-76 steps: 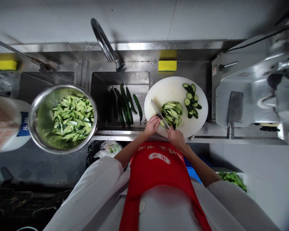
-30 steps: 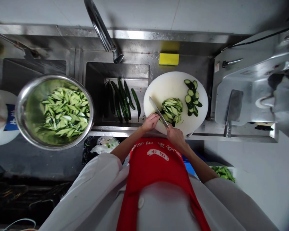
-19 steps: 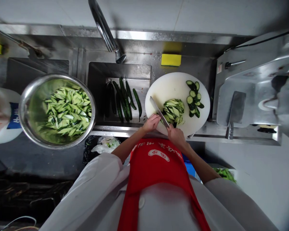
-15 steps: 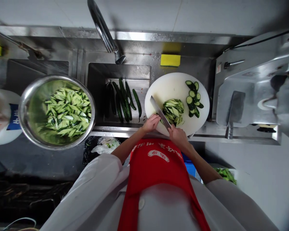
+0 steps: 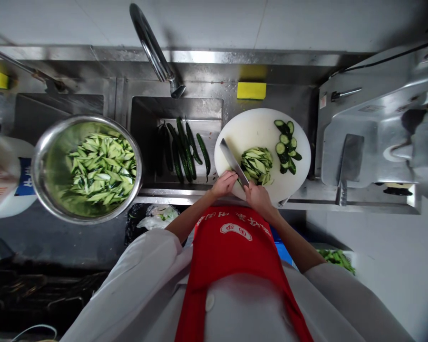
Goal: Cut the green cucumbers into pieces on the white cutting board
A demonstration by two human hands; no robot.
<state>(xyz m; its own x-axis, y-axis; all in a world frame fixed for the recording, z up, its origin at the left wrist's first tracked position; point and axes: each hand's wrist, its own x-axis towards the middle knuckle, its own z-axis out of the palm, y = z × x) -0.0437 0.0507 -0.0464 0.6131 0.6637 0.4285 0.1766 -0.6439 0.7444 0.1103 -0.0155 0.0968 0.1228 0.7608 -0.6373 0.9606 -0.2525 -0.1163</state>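
Note:
My right hand [image 5: 259, 198] is closed round the handle of a kitchen knife [image 5: 233, 160], whose blade points away and to the left over the round white cutting board [image 5: 235, 128]. Just left of the blade, my left hand [image 5: 225, 184] has its fingers bent and pressed together at the board's near edge. They hold a piece of cucumber that is mostly hidden beneath them. Against the blade's right side lies a heap of thin cucumber slices [image 5: 257, 165]. Cut cucumber ends [image 5: 284, 147] are grouped on the board's right part.
Several whole cucumbers [image 5: 185, 151] lie in the sink [image 5: 141, 137] under a curved tap [image 5: 150, 45]. A large steel bowl [image 5: 39, 185] of cut cucumber stands at left. Behind the board sits a yellow sponge [image 5: 251, 90]. A cleaver [image 5: 350, 159] rests on the machine at right.
The knife and my right hand have shifted slightly left, closer to my left hand. The camera view has moved a little; the slices and cucumber ends stay in place.

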